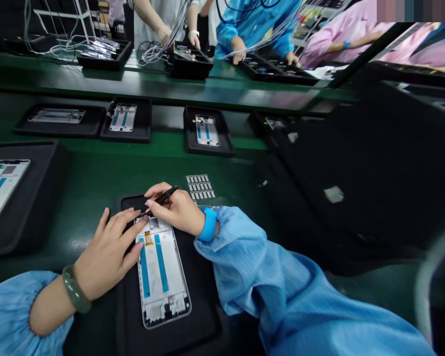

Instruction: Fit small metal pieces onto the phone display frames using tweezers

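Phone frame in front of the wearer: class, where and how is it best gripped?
Probably by both long edges of the phone frame near its lower end, from above: it is long, narrow and flat on the black tray, and the left hand and right hand occupy its upper end.

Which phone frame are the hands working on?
The phone frame in the tray beneath the hands: left hand on it, right hand holding a black tool at its far end. No hand touches the others.

Right hand [178, 210] with black pen-like tool [165, 196] at top edge of phone frame [163, 272], left hand [109, 247] touching it.
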`<state>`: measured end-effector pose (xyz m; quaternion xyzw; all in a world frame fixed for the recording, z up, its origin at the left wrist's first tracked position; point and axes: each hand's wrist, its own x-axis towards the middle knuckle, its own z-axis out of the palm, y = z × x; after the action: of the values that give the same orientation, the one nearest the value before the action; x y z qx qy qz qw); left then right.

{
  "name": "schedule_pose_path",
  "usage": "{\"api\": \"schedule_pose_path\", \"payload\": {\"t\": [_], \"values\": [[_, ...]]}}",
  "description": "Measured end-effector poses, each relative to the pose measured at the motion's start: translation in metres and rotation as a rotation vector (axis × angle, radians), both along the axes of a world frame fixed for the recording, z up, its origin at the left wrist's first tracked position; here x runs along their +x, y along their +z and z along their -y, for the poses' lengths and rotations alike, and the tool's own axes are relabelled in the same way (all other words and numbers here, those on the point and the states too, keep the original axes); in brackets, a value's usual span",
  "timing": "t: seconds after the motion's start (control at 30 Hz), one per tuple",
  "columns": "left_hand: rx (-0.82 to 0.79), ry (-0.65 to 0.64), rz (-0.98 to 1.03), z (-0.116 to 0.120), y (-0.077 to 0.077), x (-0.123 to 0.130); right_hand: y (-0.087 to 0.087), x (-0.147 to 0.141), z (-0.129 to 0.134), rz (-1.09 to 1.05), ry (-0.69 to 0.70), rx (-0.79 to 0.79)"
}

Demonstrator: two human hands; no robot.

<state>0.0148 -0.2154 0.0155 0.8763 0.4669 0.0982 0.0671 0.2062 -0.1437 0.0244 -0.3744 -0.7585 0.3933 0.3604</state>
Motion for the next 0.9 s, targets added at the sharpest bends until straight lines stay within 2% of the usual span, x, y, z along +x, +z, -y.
{"api": "schedule_pose_path", "payload": {"t": [0.7, 0.9], "values": [[0.016, -0.008, 0.001, -0.0003, -0.0050, -0.0028, 0.0018, -0.0003, 0.0008, 0.012, -0.013, 0.005], [0.001, -0.007, 0.008, 0.0001, -0.0023, -0.0014, 0.0009, 0.0000, -0.0008, 0.033, -0.011, 0.004]]}}
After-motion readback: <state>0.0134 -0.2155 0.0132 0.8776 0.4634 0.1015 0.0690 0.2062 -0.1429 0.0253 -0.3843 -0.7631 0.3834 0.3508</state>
